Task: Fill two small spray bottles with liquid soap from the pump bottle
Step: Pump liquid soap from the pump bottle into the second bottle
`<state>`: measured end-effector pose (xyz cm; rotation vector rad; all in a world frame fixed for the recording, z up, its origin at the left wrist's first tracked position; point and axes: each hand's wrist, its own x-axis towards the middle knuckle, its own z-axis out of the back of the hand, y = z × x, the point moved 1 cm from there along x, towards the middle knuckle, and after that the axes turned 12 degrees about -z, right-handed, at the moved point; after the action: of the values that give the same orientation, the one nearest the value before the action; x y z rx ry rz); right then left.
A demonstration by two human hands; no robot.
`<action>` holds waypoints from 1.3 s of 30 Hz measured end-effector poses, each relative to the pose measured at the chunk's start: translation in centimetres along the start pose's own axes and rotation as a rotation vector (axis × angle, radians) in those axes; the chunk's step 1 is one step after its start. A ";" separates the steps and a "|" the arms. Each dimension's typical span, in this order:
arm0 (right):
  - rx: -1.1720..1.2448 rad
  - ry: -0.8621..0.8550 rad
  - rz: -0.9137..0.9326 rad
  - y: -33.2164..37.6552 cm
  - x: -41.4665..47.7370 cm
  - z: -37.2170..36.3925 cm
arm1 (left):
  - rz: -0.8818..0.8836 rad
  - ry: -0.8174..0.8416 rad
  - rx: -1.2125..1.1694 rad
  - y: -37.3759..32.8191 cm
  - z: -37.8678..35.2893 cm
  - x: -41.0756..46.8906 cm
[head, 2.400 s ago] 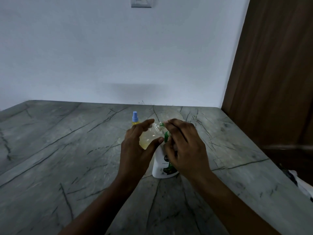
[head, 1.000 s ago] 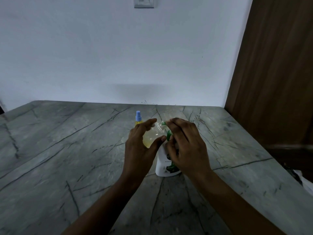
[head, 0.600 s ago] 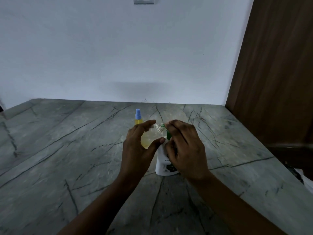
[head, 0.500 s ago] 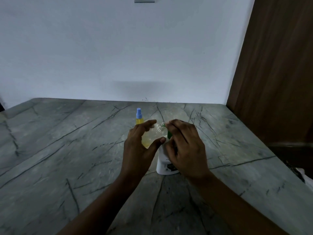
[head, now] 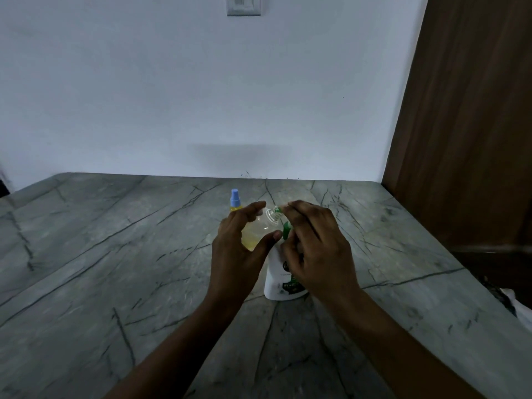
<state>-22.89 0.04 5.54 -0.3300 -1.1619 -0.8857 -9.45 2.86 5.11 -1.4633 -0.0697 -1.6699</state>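
Standing upright at the back left of the group, just behind the left hand [head: 239, 249]: capped bottle [head: 235, 200], blue top on, yellow inside, probably done. Cradled in that hand, off the surface [head: 115, 254]: open bottle [head: 257, 230], tilted with its bare threaded neck at the spout of the green pump head [head: 286, 229], partly filled with pale yellow soap; fingers [head: 250, 209] curled over the far side, thumb pinching the near side. Light, thin clear plastic by the look, likely to dent under a hard squeeze and slick once wetted with soap; best taken round the body, below the neck, mouth kept right under the spout. Draped over the pump head: right hand [head: 315, 249], fingers [head: 305, 212] bent down on it, thumb tucked in near the collar. Below, white pump bottle [head: 280, 283], standing on the surface, probably heavier and steady, yet apt to tip if pressed off-centre. Grey stone with dark veins, hard and smooth. Behind, plain white wall [head: 144, 96] with a switch plate [head: 243, 5]; at right, brown wood panel [head: 466, 110]
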 end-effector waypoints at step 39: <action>0.004 -0.023 -0.004 0.2 0.0 0.0 | 0.000 -0.019 -0.005 -0.1 0.0 -0.2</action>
<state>-22.79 0.19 5.56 -0.3351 -1.1858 -0.8846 -9.55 3.03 4.99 -1.4826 -0.0763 -1.6577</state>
